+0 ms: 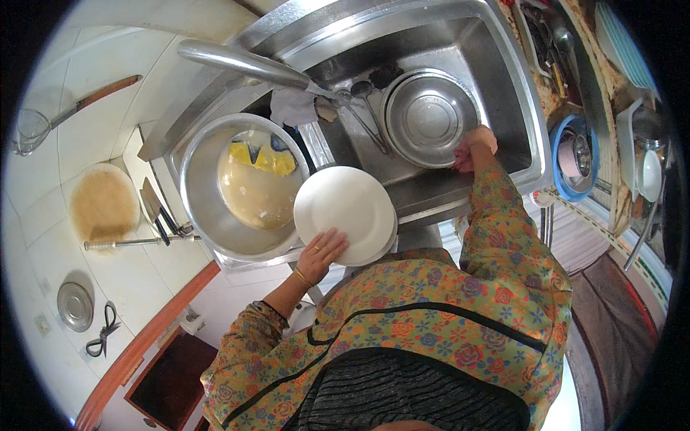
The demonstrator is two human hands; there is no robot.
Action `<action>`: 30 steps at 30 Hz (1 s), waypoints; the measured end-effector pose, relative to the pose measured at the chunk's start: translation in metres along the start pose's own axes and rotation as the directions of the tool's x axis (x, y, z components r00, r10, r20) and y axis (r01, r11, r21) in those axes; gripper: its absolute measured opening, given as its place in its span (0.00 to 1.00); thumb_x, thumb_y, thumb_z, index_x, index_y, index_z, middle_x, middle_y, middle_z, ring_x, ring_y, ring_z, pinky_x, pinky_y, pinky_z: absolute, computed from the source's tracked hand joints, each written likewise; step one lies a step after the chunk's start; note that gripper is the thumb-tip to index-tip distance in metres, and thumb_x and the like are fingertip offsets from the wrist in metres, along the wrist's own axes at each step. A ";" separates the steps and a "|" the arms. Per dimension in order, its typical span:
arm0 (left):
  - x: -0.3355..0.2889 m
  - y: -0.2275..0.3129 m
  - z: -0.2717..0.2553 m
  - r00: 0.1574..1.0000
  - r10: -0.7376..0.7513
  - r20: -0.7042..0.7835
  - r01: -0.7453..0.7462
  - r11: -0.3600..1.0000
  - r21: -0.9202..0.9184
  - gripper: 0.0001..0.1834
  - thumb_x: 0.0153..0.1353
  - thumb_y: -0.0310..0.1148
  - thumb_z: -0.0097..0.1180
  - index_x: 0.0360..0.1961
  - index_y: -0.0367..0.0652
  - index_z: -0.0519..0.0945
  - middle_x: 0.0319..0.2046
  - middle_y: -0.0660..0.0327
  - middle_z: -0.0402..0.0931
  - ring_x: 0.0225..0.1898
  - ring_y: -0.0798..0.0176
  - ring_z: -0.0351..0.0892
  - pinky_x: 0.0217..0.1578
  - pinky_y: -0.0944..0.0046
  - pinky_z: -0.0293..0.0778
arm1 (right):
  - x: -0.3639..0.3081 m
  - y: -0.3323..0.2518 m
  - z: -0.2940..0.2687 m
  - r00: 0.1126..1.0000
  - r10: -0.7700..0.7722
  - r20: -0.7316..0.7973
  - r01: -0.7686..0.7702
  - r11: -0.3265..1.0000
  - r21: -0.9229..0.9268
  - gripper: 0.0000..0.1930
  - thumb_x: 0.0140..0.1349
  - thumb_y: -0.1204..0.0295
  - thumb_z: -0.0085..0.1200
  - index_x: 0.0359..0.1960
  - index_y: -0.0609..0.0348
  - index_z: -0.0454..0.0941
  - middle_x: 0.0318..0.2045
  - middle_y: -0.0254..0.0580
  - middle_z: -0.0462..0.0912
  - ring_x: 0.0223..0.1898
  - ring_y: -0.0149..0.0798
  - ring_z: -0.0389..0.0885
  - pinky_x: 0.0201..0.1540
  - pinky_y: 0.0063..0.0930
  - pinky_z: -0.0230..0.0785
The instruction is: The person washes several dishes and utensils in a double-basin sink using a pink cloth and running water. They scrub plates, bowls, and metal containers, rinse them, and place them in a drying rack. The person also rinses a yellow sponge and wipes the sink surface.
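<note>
My left hand (323, 255) grips a white plate (341, 205) at its near left edge, fingers lying on top of it. A second white rim shows just beneath, so at least two plates are stacked. They are held over the front edge of the sink, beside a large metal basin (201, 208) with cloudy water and a yellow-and-dark item (266, 158) in it. In the right sink bowl, my right hand (474, 147) is closed at the near right rim of a round metal bowl (431, 111), nested in another. Its fingertips are partly hidden.
Ladles (363, 93) lie left of the bowls, under the faucet (244, 65). A grey cloth (293, 108) sits on the divider. To the right is a blue basin (575, 158) with smaller bowls. Knives (154, 208) and scissors (106, 330) hang on the left wall.
</note>
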State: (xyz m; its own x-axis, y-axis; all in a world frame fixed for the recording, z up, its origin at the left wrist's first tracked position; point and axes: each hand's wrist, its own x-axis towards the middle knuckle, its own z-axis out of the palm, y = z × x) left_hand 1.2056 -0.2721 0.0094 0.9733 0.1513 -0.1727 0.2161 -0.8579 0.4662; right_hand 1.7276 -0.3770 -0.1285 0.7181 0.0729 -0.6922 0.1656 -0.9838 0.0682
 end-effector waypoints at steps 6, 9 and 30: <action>-0.001 0.000 -0.003 0.992 0.015 0.127 -0.008 0.998 -0.056 0.33 0.55 0.20 0.49 0.65 0.48 0.70 0.69 0.63 0.64 0.71 0.54 0.60 0.67 0.51 0.61 | -0.015 -0.006 -0.032 0.974 -0.056 -0.217 0.047 0.998 -0.046 0.25 0.40 0.66 0.77 0.43 0.55 0.85 0.47 0.43 0.86 0.49 0.47 0.85 0.48 0.37 0.80; 0.002 -0.004 -0.015 0.978 0.048 0.205 -0.033 0.997 -0.076 0.34 0.54 0.18 0.50 0.64 0.47 0.70 0.68 0.60 0.64 0.71 0.52 0.60 0.65 0.50 0.63 | -0.035 -0.005 -0.062 0.966 -0.212 -0.149 0.177 0.959 -0.223 0.20 0.48 0.65 0.72 0.44 0.54 0.85 0.47 0.45 0.85 0.49 0.47 0.85 0.49 0.37 0.79; 0.254 -0.019 -0.035 0.854 -0.520 0.025 0.358 0.552 -0.753 0.23 0.58 0.34 0.60 0.55 0.40 0.77 0.50 0.53 0.81 0.42 0.55 0.84 0.44 0.57 0.80 | -0.197 -0.015 -0.139 0.311 -0.660 -0.683 0.657 0.669 -0.347 0.05 0.50 0.72 0.58 0.30 0.53 0.81 0.58 0.45 0.75 0.27 0.48 0.84 0.33 0.43 0.76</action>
State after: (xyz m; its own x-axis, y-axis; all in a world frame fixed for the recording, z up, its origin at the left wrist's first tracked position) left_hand 1.4513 -0.2003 -0.0127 0.7163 0.5634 -0.4116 0.5265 -0.0493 0.8487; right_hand 1.6774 -0.3540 0.1064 0.5761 0.7842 0.2306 0.8174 -0.5536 -0.1596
